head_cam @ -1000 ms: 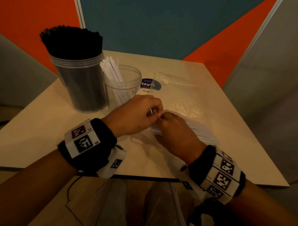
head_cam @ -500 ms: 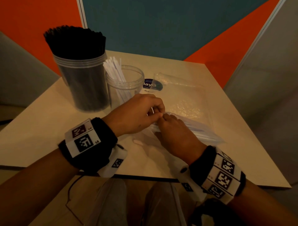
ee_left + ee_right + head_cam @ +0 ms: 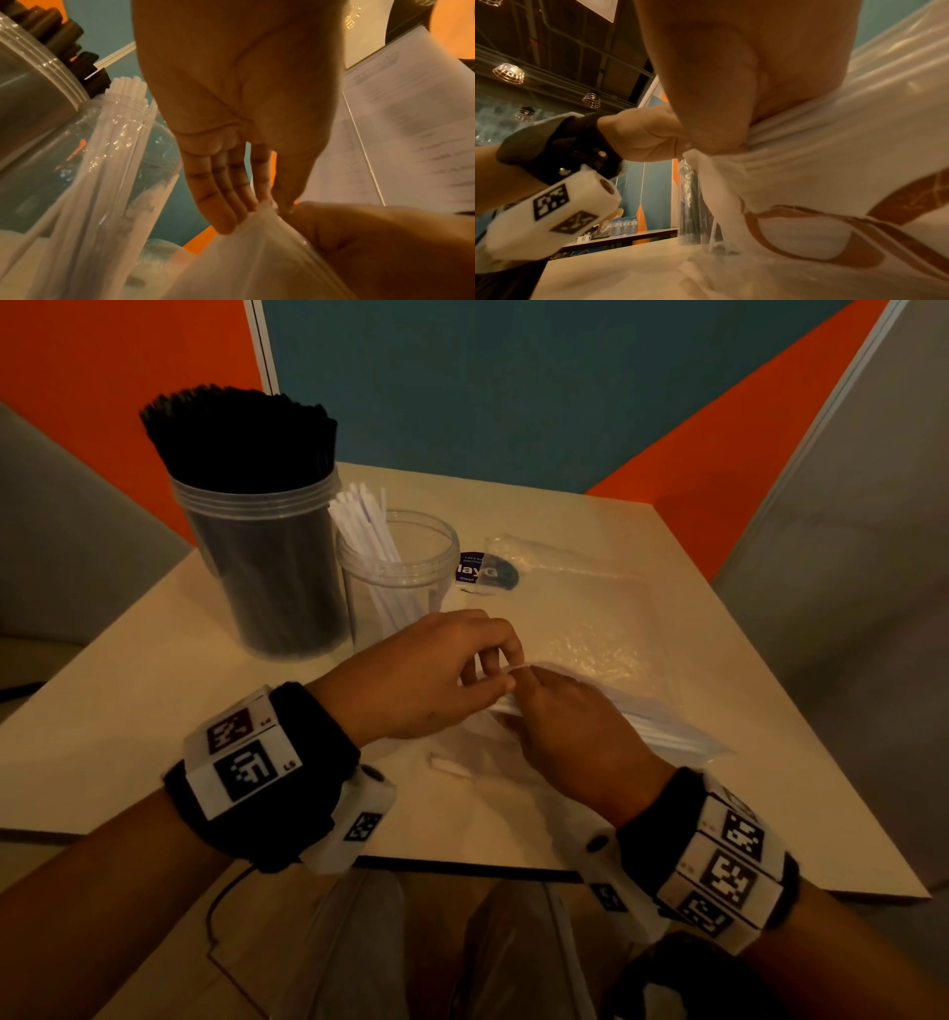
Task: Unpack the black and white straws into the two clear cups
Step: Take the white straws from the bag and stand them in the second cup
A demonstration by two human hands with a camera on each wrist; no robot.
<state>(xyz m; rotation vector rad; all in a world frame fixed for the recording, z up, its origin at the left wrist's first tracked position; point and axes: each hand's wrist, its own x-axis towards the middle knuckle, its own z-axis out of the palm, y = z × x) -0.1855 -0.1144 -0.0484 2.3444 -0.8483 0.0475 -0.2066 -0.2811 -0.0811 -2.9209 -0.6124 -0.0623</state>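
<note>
Both hands meet at the middle of the pale square counter (image 3: 128, 726) in the head view: the left hand (image 3: 416, 675) pinches the open end of a clear plastic packet of white straws (image 3: 662, 726) between thumb and fingertips, while the right hand (image 3: 570, 737) lies over the packet just beside it, fingers curled down around the bundle. That packet stretches away toward four o'clock from the hands. At eleven o'clock stands a tall clear plastic cup packed with black straws (image 3: 262, 546), and touching its right side is a shorter clear plastic cup with a few white straws (image 3: 395, 567) leaning against its left wall. An empty crinkled clear bag (image 3: 580, 608) lies flat at one o'clock, with a round dark blue label (image 3: 482, 571) at its near corner. A small white scrap (image 3: 452, 765) rests on the counter at six o'clock below the hands. From the left wrist, the left hand (image 3: 241, 101) shows its palm, the fingertips (image 3: 226, 219) and thumb nipping the top edge of the filmy packet (image 3: 257, 263); the white-straw cup (image 3: 115, 162) stands at nine o'clock, the black-straw cup (image 3: 30, 85) at ten. From the right wrist, the right hand (image 3: 744, 71) clasps the bunched white straws through the packet (image 3: 821, 162), and the left hand (image 3: 644, 136) grips the film at nine o'clock.
</note>
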